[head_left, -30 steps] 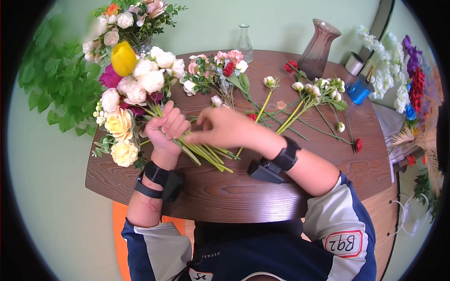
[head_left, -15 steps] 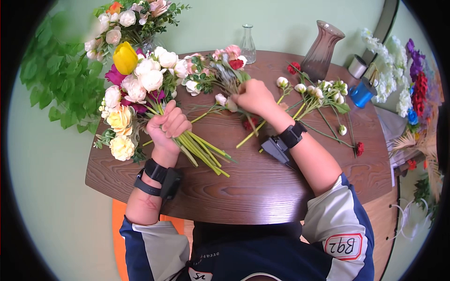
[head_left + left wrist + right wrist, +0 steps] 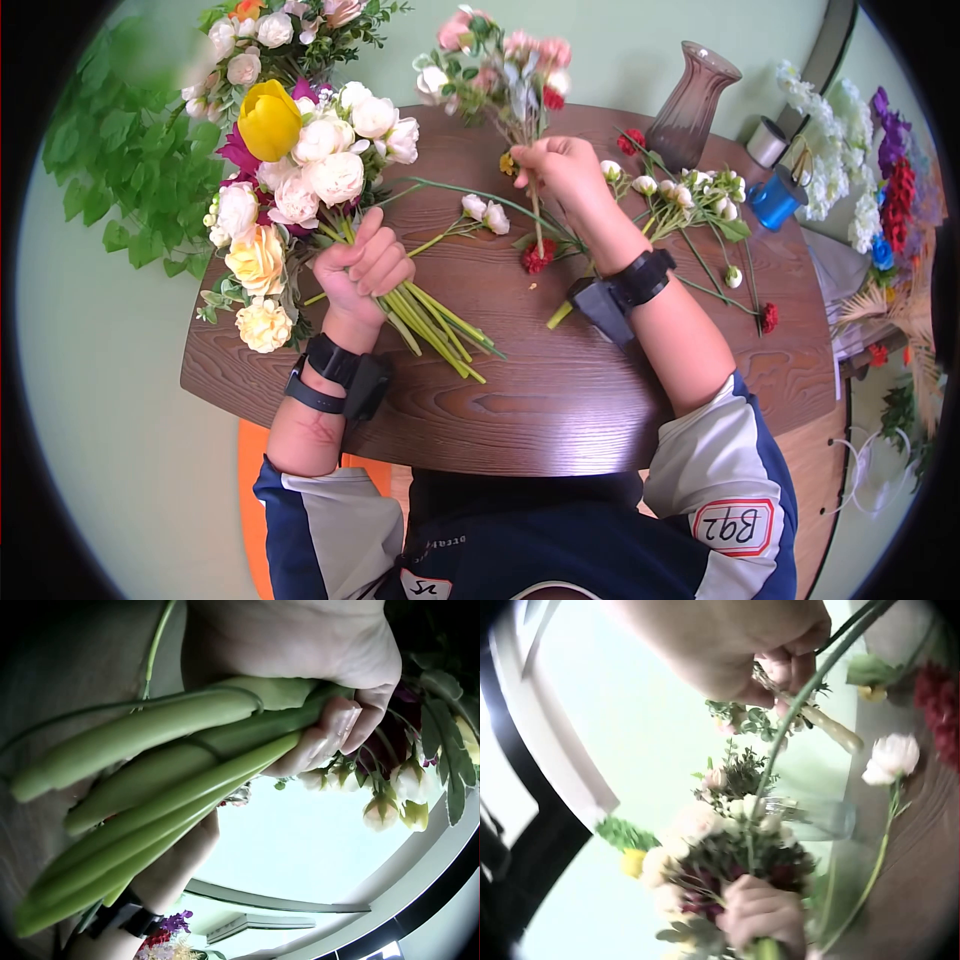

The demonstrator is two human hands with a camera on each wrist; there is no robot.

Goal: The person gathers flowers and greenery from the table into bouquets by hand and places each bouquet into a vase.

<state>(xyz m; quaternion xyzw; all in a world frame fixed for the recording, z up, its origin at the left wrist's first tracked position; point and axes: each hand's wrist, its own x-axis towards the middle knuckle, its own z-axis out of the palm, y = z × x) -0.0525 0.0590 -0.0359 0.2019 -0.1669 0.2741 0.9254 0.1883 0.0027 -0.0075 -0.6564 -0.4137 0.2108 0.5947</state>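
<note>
My left hand (image 3: 362,265) grips a thick bundle of green stems (image 3: 180,772), fingers wrapped round them. Above that fist spreads the bouquet (image 3: 335,178), with white and pale pink blooms, yellow roses and a yellow tulip (image 3: 269,120). Between thumb and fingers, my right hand (image 3: 568,175) pinches the thin stems of a small bunch of pink and white flowers (image 3: 500,65), raised over the far side of the table. Its stem end (image 3: 844,737) sticks out below the fingers in the right wrist view. A white two-bloom sprig (image 3: 485,212) and a red carnation (image 3: 537,256) lie between the hands.
White-bud sprigs (image 3: 690,190) and more red carnations (image 3: 768,318) lie on the right of the dark wooden table (image 3: 520,400). A ribbed purplish vase (image 3: 690,110), blue cup (image 3: 776,200) and metal tin (image 3: 766,142) stand behind. Another arrangement (image 3: 275,45) is back left.
My right hand has left the stems by my left hand, taken the pink and white bunch from the table and lifted it up and away. My left hand stays on the bouquet.
</note>
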